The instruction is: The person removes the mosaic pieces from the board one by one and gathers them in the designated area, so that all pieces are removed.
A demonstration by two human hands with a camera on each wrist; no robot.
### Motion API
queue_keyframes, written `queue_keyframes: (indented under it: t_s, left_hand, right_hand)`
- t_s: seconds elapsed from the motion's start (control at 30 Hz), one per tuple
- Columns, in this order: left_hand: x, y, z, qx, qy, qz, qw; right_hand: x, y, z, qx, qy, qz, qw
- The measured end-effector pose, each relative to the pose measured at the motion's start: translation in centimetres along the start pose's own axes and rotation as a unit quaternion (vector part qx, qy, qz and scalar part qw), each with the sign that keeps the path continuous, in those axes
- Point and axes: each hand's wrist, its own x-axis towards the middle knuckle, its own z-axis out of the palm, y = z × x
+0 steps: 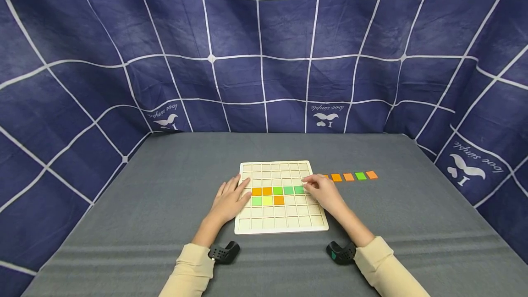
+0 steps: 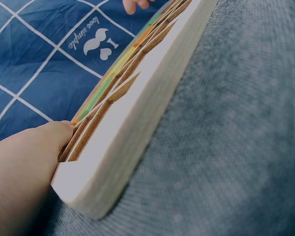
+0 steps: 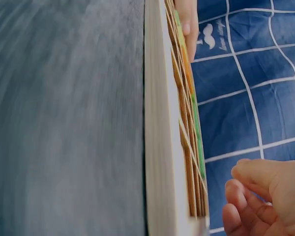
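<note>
A pale wooden grid board (image 1: 282, 231) lies on the grey cloth. One row of its cells holds two orange tiles (image 1: 261, 191), a green tile (image 1: 277, 190) and two teal-green tiles (image 1: 294, 190). The row nearer me has a light green tile (image 1: 256, 201), a yellow tile (image 1: 267, 200) and an orange tile (image 1: 278, 200). My left hand (image 1: 228, 200) rests on the board's left side, fingers extended. Over the right side is my right hand (image 1: 326, 192), fingertips close beside the end teal-green tile. Its fingers (image 3: 236, 192) bend loosely, apart from the thumb, with nothing visible between them.
Right of the board runs a line of loose tiles: orange tiles (image 1: 336, 178), a green tile (image 1: 360, 176) and another orange tile (image 1: 371, 175) at the far end. My right hand partly hides the nearest one. A blue checked curtain (image 1: 284, 77) stands behind the table (image 1: 189, 150).
</note>
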Motion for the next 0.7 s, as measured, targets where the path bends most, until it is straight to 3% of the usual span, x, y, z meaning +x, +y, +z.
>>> queue_keyframes:
  t_s: [0.7]
  left_hand:
    - [-0.2,0.0,-0.2,-0.003,0.003,-0.002,1.0]
  right_hand:
    - [-0.2,1.0,2.3,0.021,0.007,-0.006,0.9997]
